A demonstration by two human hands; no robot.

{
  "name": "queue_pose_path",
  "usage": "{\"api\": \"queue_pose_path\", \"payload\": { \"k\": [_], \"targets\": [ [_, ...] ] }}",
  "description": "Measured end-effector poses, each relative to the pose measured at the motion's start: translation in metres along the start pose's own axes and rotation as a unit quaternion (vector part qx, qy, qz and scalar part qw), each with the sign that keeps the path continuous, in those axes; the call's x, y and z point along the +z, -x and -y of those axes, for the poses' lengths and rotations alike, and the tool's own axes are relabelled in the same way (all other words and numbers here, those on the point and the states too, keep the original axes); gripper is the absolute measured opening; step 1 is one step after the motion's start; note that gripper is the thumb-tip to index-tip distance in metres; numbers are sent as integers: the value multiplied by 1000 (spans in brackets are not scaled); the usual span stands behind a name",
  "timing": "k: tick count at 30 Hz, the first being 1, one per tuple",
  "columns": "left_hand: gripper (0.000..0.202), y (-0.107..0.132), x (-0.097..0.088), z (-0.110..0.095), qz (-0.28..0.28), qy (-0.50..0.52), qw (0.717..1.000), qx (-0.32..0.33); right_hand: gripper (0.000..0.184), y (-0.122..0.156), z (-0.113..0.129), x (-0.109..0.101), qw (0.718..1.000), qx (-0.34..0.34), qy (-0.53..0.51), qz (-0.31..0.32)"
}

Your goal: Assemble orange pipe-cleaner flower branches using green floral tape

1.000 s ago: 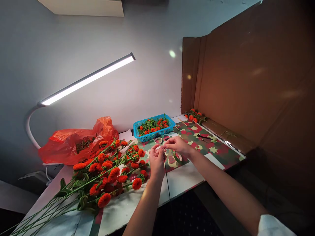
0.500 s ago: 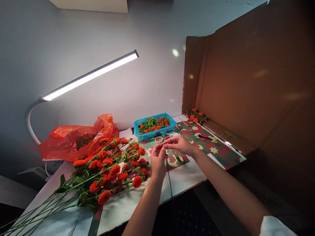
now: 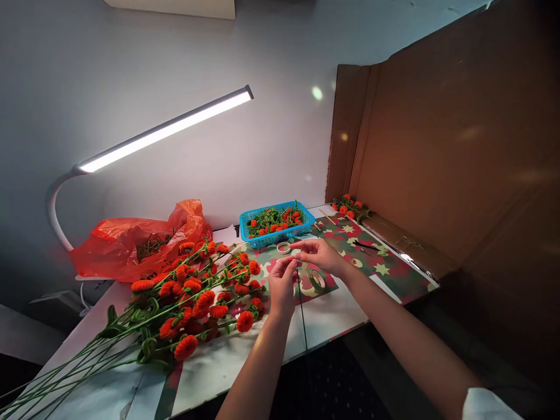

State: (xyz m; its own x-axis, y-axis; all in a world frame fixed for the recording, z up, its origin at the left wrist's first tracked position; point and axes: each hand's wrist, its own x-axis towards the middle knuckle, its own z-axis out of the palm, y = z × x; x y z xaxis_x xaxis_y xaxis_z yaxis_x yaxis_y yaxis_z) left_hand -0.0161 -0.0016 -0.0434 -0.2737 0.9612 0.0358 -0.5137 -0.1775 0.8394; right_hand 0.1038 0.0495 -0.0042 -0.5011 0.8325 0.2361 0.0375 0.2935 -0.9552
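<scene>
In the head view, my left hand and my right hand meet over the middle of the table, fingertips pinched together. A thin dark stem or wire hangs down from their fingertips past the table's front edge. Its upper tip, and anything small there, is hidden by the fingers. Beneath my right hand stands a roll of green tape. Just beyond the fingers lies a pale tape roll. To the left of my left hand spreads a pile of orange flowers on long green stems.
A blue basket of small orange flowers and greenery sits at the back. An orange plastic bag and a lit lamp are at left. A cardboard wall borders the right, near more flowers and a black tool.
My fingers have shifted slightly around the stem's top, the right index finger bending in more. The view has moved a little; the stem still hangs from the fingertips.
</scene>
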Motion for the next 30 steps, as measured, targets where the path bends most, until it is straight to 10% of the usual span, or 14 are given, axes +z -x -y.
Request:
{"api": "queue_pose_path", "payload": {
  "k": [14,30],
  "targets": [
    [34,-6,3,-4,-1,35,997,-72,31,-1,-3,-1,991,45,-124,33],
    [35,-4,0,-2,6,-27,999,-29,26,-6,-1,-5,999,15,-35,30]
  ]
}}
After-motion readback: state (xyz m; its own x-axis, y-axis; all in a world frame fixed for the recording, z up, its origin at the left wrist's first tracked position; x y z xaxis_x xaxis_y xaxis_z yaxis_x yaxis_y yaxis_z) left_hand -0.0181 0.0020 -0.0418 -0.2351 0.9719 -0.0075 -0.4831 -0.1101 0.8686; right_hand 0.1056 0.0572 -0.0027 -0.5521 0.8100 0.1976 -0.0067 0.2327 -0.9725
